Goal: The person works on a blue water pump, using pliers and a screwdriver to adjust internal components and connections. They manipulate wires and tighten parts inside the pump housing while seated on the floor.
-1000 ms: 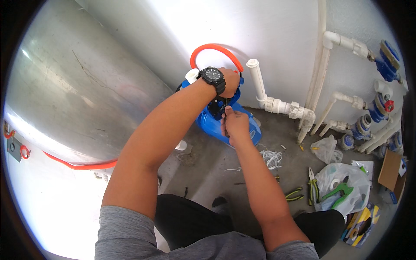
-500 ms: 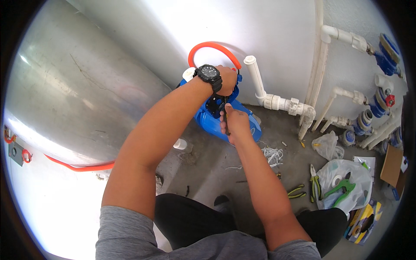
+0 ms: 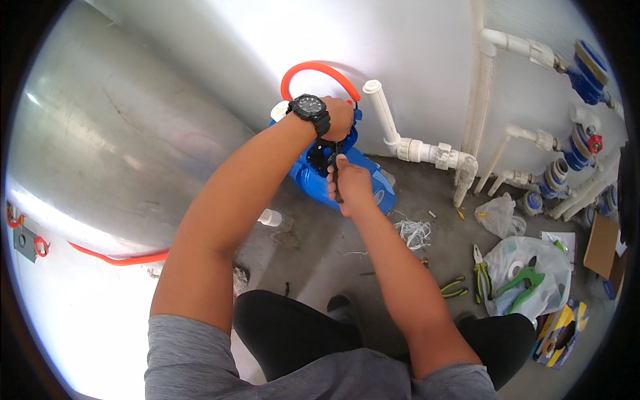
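A blue water pump (image 3: 360, 175) stands on the floor by the wall, with a dark opening in its top. My left hand (image 3: 339, 119), below a black wristwatch (image 3: 310, 107), is bent over the far part of this opening. Its fingers curl downward and are mostly hidden, so what they grip cannot be made out. My right hand (image 3: 353, 187) is closed around the dark handle of a screwdriver (image 3: 336, 179), held upright over the near part of the opening. The screwdriver's thin shaft points toward my left hand; its tip is hidden.
An orange corrugated hose (image 3: 320, 67) loops behind the pump. White pipe (image 3: 383, 117) rises to its right. Blue water meters (image 3: 579, 147) line the right wall. Pliers (image 3: 481, 277), white string (image 3: 413, 233) and a plastic bag (image 3: 497, 267) lie on the floor. A large metal tank (image 3: 120, 147) fills the left.
The whole view has shifted slightly, so the scene sits a little further left. Both hands keep their places at the pump, and the right still grips the screwdriver.
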The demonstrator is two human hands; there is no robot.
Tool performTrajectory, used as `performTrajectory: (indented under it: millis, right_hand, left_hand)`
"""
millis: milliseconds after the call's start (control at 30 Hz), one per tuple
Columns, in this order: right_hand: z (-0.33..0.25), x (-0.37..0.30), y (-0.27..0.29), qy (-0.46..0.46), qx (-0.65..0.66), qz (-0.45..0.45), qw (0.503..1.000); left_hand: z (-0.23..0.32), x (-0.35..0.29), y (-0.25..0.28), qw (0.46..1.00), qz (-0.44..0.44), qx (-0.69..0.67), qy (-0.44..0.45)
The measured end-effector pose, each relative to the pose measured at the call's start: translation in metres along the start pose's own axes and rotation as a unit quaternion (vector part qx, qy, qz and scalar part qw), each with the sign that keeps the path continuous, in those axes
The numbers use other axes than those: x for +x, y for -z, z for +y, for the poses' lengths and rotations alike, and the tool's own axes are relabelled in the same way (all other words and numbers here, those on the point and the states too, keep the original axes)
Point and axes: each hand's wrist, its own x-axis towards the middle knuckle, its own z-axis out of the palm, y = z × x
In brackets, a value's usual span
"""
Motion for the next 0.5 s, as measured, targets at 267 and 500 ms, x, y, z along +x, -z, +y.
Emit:
performTrajectory:
  millis: [267, 500]
  right_hand:
    - [-0.017, -0.024, 0.032, 0.108, -0.078, 0.039, 0.990]
    - [-0.084, -0.052, 0.089, 0.182, -0.179, 0.050, 0.966]
  left_hand:
    - [0.013, -0.042, -0.012, 0.983, 0.185, 0.021, -0.002]
    - [0.098, -0.088, -0.071, 0.934, 0.355, -0.030, 0.033]
